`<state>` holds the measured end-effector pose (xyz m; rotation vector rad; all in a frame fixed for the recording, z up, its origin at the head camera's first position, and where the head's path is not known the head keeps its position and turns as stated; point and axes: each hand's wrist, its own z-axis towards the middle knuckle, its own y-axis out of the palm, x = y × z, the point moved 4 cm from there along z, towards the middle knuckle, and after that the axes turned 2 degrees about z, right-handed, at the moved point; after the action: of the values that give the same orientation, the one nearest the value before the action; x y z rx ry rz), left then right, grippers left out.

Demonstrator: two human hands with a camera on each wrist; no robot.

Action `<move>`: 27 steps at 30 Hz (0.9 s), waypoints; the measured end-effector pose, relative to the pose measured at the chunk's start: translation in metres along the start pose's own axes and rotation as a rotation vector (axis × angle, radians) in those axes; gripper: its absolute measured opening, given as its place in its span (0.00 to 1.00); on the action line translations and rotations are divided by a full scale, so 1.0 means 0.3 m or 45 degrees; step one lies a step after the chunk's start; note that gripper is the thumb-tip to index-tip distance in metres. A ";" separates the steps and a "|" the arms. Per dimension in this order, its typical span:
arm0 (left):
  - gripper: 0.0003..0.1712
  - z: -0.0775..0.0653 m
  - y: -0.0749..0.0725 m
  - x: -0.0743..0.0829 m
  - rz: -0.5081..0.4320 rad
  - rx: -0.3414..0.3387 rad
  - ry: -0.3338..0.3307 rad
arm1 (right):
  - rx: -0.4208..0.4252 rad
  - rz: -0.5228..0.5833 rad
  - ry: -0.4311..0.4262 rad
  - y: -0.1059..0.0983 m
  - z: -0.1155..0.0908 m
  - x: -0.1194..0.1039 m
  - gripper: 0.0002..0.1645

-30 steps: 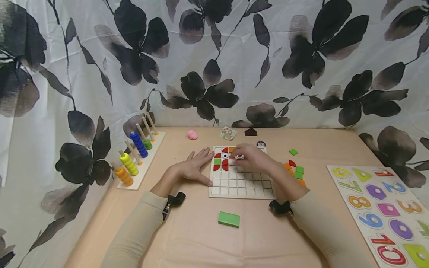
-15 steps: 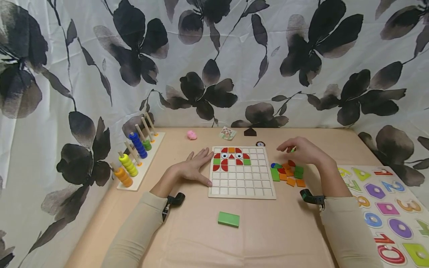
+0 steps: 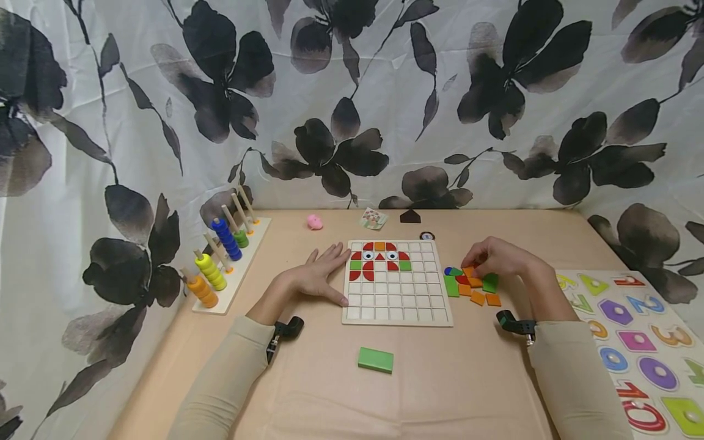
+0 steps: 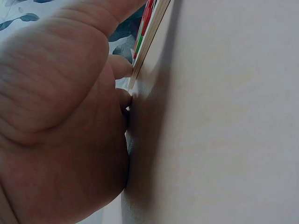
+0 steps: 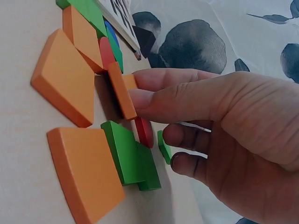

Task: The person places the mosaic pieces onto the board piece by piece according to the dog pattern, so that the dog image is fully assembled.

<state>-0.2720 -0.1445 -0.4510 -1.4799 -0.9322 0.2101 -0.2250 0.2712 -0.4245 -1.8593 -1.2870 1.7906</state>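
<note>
My left hand (image 3: 315, 278) lies at the left edge of a white grid board (image 3: 397, 305), fingers spread and thumb along its side. Red, green and orange tiles and two eye tiles fill several upper cells of the board. Over a loose pile to the board's right, my right hand (image 3: 505, 260) pinches an orange square tile (image 5: 121, 93) between thumb and index finger. The tile is tilted on edge in the right wrist view. Green tiles (image 5: 126, 151), a red tile (image 5: 144, 132) and more orange tiles (image 5: 86, 172) lie around those fingers.
A counting rack (image 3: 242, 252) with coloured rings stands at the left. A green block (image 3: 376, 360) lies in front of the board. At the right is a number puzzle (image 3: 638, 366). Along the back are a pink figure (image 3: 315, 222), a small card (image 3: 373, 218) and a dark block (image 3: 410, 216).
My right hand has left the board, where a green tile now shows at the right of the second row, moved right, and come down to pinch an orange tile. The left hand has stayed put.
</note>
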 end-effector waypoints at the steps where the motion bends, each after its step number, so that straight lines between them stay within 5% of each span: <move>1: 0.74 -0.001 0.000 0.000 0.000 0.002 0.000 | -0.005 0.006 -0.001 0.000 0.001 -0.002 0.13; 6: 0.73 -0.006 -0.004 0.002 0.001 0.008 0.004 | -0.001 0.049 0.014 0.002 0.007 -0.014 0.10; 11: 0.73 -0.007 -0.005 0.006 -0.005 0.004 -0.003 | 0.120 0.074 0.047 -0.010 0.007 -0.035 0.07; 19: 0.73 -0.002 -0.005 0.012 0.009 -0.011 -0.001 | 0.380 0.086 -0.172 -0.018 0.033 -0.168 0.10; 27: 0.73 -0.001 -0.003 0.007 0.008 -0.011 -0.009 | 0.331 0.054 -0.250 0.087 0.149 -0.330 0.08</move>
<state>-0.2708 -0.1435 -0.4493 -1.4910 -0.9353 0.2160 -0.2398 0.1676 -0.3855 -1.6154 -1.0205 2.0935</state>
